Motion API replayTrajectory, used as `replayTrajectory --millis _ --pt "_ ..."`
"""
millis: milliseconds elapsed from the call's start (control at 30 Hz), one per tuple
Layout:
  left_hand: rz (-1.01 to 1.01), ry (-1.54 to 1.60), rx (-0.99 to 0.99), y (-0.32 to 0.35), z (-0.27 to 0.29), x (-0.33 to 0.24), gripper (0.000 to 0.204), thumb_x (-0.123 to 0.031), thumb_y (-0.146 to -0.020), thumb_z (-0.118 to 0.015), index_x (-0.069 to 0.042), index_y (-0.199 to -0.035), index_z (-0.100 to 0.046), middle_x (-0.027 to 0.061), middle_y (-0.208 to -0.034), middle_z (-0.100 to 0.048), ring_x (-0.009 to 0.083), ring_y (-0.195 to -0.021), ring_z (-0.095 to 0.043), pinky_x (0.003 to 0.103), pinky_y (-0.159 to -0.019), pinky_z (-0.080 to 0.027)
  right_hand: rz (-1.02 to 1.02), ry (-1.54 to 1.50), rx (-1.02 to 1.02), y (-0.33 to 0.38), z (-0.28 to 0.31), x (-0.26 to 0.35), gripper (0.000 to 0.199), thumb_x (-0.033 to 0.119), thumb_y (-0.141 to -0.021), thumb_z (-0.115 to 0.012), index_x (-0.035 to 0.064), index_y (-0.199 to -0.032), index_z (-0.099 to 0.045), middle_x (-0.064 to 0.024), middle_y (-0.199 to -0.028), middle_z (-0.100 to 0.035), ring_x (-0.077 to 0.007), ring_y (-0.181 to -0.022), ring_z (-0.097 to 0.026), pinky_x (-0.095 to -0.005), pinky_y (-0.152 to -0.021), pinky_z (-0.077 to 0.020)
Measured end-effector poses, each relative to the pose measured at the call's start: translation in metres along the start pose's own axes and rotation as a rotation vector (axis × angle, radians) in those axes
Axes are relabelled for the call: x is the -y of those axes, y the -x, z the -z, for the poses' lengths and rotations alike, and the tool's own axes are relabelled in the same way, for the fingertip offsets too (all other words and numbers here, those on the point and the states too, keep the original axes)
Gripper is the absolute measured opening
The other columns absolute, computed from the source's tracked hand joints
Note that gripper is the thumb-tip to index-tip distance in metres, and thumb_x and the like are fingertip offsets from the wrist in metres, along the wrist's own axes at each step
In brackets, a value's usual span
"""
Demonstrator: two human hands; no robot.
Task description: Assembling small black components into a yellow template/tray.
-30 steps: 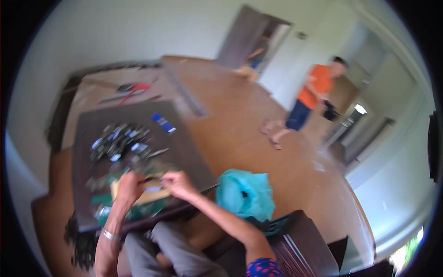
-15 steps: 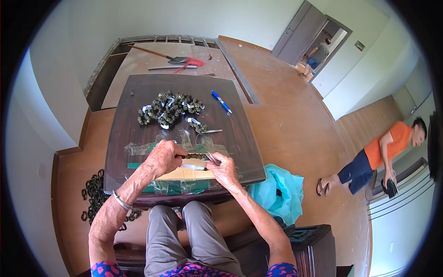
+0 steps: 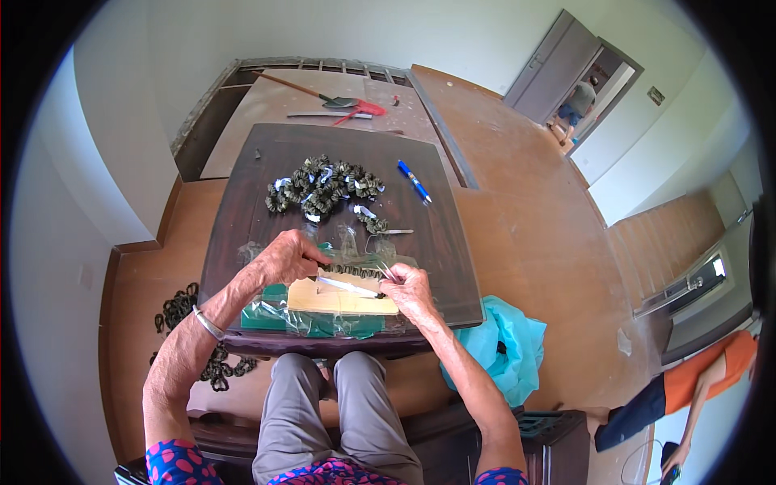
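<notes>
With left hand (image 3: 293, 257) at ten o'clock of pale board (image 3: 330, 302), pinching end of dark ridged strand (image 3: 351, 272) stretched over board's twelve o'clock; with right hand (image 3: 410, 289) at three, gripping slim tool (image 3: 389, 273) (turquoise bag (image 3: 509, 347) at four).

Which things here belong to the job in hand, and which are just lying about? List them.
Seemingly in the job:
dark strand, between the left hand and right hand
thin metal tool, in the right hand's grip
pale board, beneath
heap of dark coils, similar to the strand

Apparently lying about:
blue pen, untouched on the table
shovel, beyond the table
</notes>
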State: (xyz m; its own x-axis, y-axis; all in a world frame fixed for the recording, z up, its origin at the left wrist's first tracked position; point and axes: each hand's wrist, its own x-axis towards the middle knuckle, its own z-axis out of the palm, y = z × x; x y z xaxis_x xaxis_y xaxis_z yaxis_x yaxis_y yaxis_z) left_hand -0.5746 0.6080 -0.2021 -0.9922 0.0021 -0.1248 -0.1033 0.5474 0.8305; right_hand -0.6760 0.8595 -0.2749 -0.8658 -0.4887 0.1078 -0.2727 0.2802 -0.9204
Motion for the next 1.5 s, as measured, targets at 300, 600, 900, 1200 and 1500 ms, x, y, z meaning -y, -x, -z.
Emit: replayTrajectory --millis 300,600,900,1200,1500 --pt "0.103 0.089 -0.022 0.009 -0.021 0.024 0.033 0.001 -0.080 -0.060 -0.003 -0.111 -0.072 0.0036 -0.066 -0.064 0.0076 -0.048 -0.051 0.026 -0.044 -0.045 0.000 0.028 0.036 -0.001 0.003 -0.001 0.010 0.006 -0.072 -0.067 -0.0018 -0.071 -0.061 -0.0023 -0.059 -0.055 -0.0060 -0.059 -0.045 -0.0280 -0.052 -0.0388" --pt "0.240 0.393 -0.113 0.018 -0.051 0.023 0.030 0.000 -0.083 -0.062 0.005 -0.112 -0.069 0.0032 -0.059 -0.060 0.0071 -0.046 -0.051 0.025 -0.042 -0.043 0.314 0.045 -0.130 0.029 0.006 0.005 0.020 -0.004 -0.082 -0.071 -0.0028 -0.102 -0.067 -0.0071 -0.091 -0.067 -0.0102 -0.080 -0.061 -0.0255 -0.071 -0.0514" --pt "0.275 0.588 -0.099 0.008 -0.061 0.023 0.032 0.003 -0.080 -0.060 0.009 -0.111 -0.067 0.0068 -0.059 -0.062 0.0093 -0.041 -0.053 0.024 -0.037 -0.039 0.534 0.258 0.083 0.047 -0.030 0.014 0.019 -0.001 -0.084 -0.062 0.0032 -0.102 -0.062 -0.0135 -0.093 -0.064 -0.0338 -0.076 -0.066 -0.0390 -0.064 -0.0542" --pt "0.236 0.656 -0.148 0.020 -0.069 0.021 0.036 0.003 -0.082 -0.057 0.008 -0.117 -0.064 0.0080 -0.063 -0.064 0.0092 -0.040 -0.052 0.024 -0.037 -0.041 0.421 -0.007 0.088 0.061 -0.031 0.013 0.010 -0.006 -0.084 -0.062 -0.0038 -0.094 -0.062 -0.0116 -0.079 -0.060 -0.0205 -0.066 -0.060 -0.0299 -0.061 -0.0485" --pt "0.202 0.394 -0.556 0.034 -0.120 0.002 0.068 0.002 -0.081 -0.055 -0.003 -0.146 -0.038 0.0056 -0.059 -0.062 0.0098 -0.042 -0.052 0.028 -0.039 -0.047 0.517 0.176 0.060 0.071 -0.034 -0.003 0.025 -0.009 -0.078 -0.063 0.0003 -0.101 -0.063 -0.0111 -0.089 -0.060 -0.0274 -0.070 -0.063 -0.0348 -0.063 -0.0512"
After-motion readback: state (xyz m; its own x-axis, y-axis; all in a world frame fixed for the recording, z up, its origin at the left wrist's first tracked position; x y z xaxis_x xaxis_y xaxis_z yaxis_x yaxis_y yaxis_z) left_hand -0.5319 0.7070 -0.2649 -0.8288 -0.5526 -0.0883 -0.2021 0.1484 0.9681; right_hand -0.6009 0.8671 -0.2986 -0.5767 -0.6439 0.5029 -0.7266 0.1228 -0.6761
